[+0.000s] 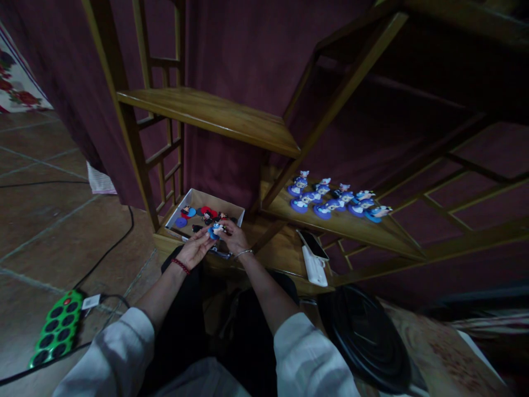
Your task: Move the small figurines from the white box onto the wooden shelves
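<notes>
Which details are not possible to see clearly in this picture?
Head view:
- Held figurine: partly covered by the left hand and right hand.
- Cardboard box: near side partly hidden behind both hands.
- Shelf figurines: faces too small.
- Floral print: cut off by the left edge.

A small blue-and-white figurine (216, 228) is tilting between the left hand (196, 249) and the right hand (233, 237), its blue base pointing leftward. It is showing at the near side of the open box (226, 204).
</notes>
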The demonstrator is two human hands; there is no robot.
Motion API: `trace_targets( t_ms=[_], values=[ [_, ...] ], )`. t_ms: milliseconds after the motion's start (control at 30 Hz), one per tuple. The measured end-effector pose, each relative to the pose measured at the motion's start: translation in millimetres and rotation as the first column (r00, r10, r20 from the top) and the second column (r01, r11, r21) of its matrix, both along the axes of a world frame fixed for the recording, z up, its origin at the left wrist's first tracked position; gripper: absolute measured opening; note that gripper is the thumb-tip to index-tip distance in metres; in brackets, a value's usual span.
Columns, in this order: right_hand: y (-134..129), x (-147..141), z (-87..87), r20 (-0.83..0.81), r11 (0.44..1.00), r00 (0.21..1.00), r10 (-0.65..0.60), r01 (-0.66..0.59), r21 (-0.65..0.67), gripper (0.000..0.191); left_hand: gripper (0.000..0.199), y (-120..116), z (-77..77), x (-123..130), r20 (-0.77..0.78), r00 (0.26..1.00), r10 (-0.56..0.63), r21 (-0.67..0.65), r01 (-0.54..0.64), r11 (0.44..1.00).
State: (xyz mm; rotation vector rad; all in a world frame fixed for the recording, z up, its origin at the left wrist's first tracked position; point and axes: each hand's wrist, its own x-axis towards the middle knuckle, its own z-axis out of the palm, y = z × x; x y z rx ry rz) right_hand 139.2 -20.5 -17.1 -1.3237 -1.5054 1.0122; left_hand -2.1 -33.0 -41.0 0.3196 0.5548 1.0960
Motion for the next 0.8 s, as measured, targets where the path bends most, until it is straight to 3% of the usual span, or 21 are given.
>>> trace_targets(
  t_ms=[267, 500, 800],
  values=[
    [-2.3, 0.8, 2.8, 0.278, 0.998, 0.959, -0.059, 0.049, 0.043, 0.024, 0.019, -0.5, -2.9, 1.1, -0.002, 1.000, 0.005, -0.023, -0.005, 1.000],
    [-10.1, -9.1, 14.8, 0.583, 0.996, 0.812, -0.038, -0.014, 0.085, 0.028, 0.016, -4.8, -3.7, -0.7, -0.017, 1.000, 0.007, -0.007, -0.007, 1.000],
    [-13.2, -13.7, 28.5, 0.722, 0.994, 0.691, -0.011, -0.073, 0.085, 0.028, 0.021, -7.6, 0.7, 1.7, 0.025, 1.000, -0.011, 0.097, 0.008, 0.995]
  ],
)
